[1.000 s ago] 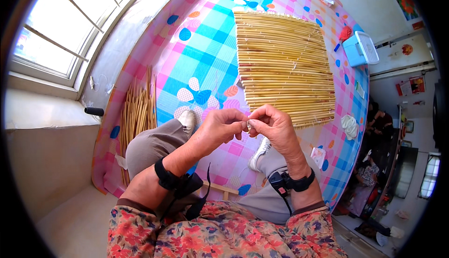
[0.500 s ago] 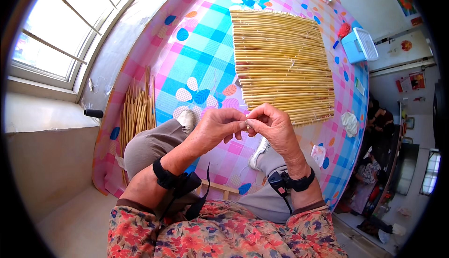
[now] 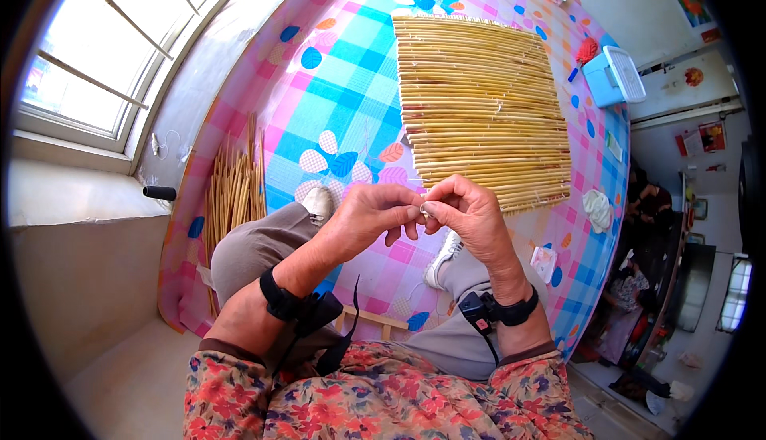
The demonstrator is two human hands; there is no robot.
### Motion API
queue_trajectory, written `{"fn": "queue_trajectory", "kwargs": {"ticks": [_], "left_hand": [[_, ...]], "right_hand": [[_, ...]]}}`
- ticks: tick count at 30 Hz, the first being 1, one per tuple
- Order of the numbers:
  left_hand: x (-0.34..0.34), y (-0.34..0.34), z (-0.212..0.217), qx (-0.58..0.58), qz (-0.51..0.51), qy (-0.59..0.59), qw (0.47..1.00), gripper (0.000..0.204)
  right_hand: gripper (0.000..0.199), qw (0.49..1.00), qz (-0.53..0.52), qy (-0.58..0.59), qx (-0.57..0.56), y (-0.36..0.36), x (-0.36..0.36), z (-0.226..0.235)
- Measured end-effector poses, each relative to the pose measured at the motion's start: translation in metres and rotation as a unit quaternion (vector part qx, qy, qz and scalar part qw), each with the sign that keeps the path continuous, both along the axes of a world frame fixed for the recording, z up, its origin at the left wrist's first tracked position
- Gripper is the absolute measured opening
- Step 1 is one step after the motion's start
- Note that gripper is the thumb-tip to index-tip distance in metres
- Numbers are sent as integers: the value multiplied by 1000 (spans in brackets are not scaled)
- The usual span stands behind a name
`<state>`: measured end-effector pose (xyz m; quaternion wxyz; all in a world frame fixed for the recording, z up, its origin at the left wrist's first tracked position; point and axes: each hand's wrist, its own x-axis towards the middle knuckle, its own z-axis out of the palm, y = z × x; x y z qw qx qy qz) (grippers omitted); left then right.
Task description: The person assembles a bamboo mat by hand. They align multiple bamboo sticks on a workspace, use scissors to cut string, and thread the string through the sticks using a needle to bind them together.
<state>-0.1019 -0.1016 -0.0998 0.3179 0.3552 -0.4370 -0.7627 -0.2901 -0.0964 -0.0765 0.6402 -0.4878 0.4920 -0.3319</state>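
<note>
My left hand point(image 3: 375, 215) and my right hand point(image 3: 469, 215) meet fingertip to fingertip, both closed in a pinch. Between them is a small curl of whitish thread point(image 3: 424, 210), mostly hidden by the fingers. Just beyond the hands lies a mat of yellow sticks point(image 3: 487, 105), its sticks side by side and bound in rows. The mat's near edge is close to my right hand, and I cannot tell whether the thread joins it. On the left, beside my bent knee, rests a pile of loose sticks point(image 3: 233, 193).
A checked pink and blue cloth point(image 3: 319, 113) covers the surface under me. At the right are a blue box with a white lid point(image 3: 610, 77), red yarn point(image 3: 587, 51), a crumpled white cloth point(image 3: 597, 211) and a small pinkish packet point(image 3: 544, 264). A wooden frame piece point(image 3: 375, 322) lies between my legs.
The fingertips have shifted slightly, and more of the whitish curl shows between them. Everything else stays where it was.
</note>
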Motion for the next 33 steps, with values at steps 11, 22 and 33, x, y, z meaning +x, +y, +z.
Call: {"fn": "queue_trajectory", "kwargs": {"ticks": [11,22,33], "left_hand": [[0,-1,1,9,-2,3,1000,15],[-1,-1,2,8,-3,9,1000,17],[-3,0,3,3,14,-7,1000,12]], "right_hand": [[7,1000,6,-4,7,-1,0,1],[6,1000,3,-3,-1,1,1,2],[9,999,14,28,-22,2,-1,2]]}}
